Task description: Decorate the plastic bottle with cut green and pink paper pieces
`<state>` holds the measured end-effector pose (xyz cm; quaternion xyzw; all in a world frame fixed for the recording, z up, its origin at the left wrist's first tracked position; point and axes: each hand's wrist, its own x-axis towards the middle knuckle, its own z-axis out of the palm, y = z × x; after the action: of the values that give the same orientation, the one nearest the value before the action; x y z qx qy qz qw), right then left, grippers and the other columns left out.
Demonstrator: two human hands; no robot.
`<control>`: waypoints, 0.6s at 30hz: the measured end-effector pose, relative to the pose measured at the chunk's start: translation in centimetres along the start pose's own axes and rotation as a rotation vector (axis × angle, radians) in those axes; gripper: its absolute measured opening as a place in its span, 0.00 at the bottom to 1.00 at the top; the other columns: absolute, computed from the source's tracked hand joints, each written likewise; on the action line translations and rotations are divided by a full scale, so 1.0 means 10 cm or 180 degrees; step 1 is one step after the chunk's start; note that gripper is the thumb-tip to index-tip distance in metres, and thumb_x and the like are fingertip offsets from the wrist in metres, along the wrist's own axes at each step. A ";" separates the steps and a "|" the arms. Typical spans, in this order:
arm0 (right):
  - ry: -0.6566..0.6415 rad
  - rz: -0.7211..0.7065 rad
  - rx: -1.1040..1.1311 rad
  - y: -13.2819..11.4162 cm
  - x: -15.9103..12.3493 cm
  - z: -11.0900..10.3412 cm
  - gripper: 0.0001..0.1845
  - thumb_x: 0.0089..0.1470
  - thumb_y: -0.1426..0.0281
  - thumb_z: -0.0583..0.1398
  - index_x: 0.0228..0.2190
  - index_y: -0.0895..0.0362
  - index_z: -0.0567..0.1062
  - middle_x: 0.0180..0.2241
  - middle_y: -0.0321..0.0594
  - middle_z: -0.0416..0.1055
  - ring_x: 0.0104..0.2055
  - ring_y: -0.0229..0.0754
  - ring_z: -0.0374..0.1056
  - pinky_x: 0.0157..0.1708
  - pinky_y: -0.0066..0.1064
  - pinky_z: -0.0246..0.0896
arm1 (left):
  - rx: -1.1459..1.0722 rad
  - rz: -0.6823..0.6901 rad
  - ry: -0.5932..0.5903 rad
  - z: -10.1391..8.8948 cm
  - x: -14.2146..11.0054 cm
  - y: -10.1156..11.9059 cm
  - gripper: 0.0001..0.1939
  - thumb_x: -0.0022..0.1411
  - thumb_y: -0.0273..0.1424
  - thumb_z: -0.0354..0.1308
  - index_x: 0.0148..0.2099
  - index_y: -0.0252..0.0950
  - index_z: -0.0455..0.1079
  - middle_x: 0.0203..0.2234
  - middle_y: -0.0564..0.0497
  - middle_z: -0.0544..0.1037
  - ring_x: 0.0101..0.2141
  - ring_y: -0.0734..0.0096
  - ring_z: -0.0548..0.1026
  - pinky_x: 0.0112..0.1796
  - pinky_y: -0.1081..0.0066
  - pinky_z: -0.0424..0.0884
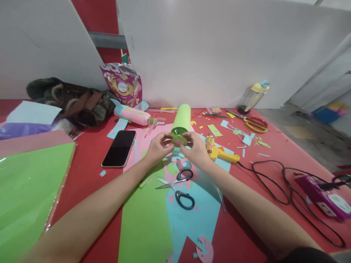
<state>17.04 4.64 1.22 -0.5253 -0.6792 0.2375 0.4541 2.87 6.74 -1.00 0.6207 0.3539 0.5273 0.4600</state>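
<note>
Both of my hands meet at the middle of the table over a small round green paper piece, whose centre looks pinkish. My left hand pinches its left edge, and my right hand has its right edge between thumb and fingers. Just beyond it lies a light green cylinder, its darker, shiny round end facing me; whether the piece touches that end I cannot tell. Open black-handled scissors rest nearer me on green paper and blue paper. A yellow glue gun lies beside my right hand.
Left of my hands are a phone and a pink paper-covered bottle shape. Pliers or shears, paper scraps and a clear bottle sit at right. A black cord loops near a purple power strip.
</note>
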 end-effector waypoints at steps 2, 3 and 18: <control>0.0070 0.0015 -0.0006 -0.01 0.00 0.00 0.13 0.39 0.74 0.55 0.33 0.57 0.64 0.32 0.41 0.66 0.33 0.40 0.66 0.33 0.35 0.66 | -0.0026 0.0043 0.0022 0.01 0.00 0.00 0.10 0.44 0.23 0.54 0.33 0.33 0.61 0.30 0.51 0.69 0.35 0.72 0.71 0.41 0.66 0.69; 0.0093 0.0015 -0.0015 -0.02 0.00 0.00 0.13 0.39 0.74 0.55 0.32 0.57 0.64 0.32 0.42 0.66 0.33 0.40 0.66 0.33 0.35 0.66 | -0.0051 0.0060 0.0035 0.02 -0.01 0.01 0.10 0.44 0.23 0.55 0.33 0.33 0.61 0.30 0.51 0.69 0.35 0.72 0.71 0.41 0.66 0.69; 0.0159 -0.0264 -0.0458 -0.05 -0.03 0.00 0.10 0.39 0.73 0.55 0.30 0.56 0.63 0.30 0.42 0.66 0.33 0.42 0.65 0.32 0.35 0.64 | 0.0538 -0.0038 0.0206 0.10 -0.08 0.15 0.11 0.45 0.26 0.56 0.34 0.34 0.61 0.29 0.51 0.69 0.32 0.73 0.72 0.36 0.69 0.70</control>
<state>16.77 4.18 1.48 -0.5338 -0.7042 0.1559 0.4414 3.60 5.35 0.11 0.6378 0.4154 0.5125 0.3975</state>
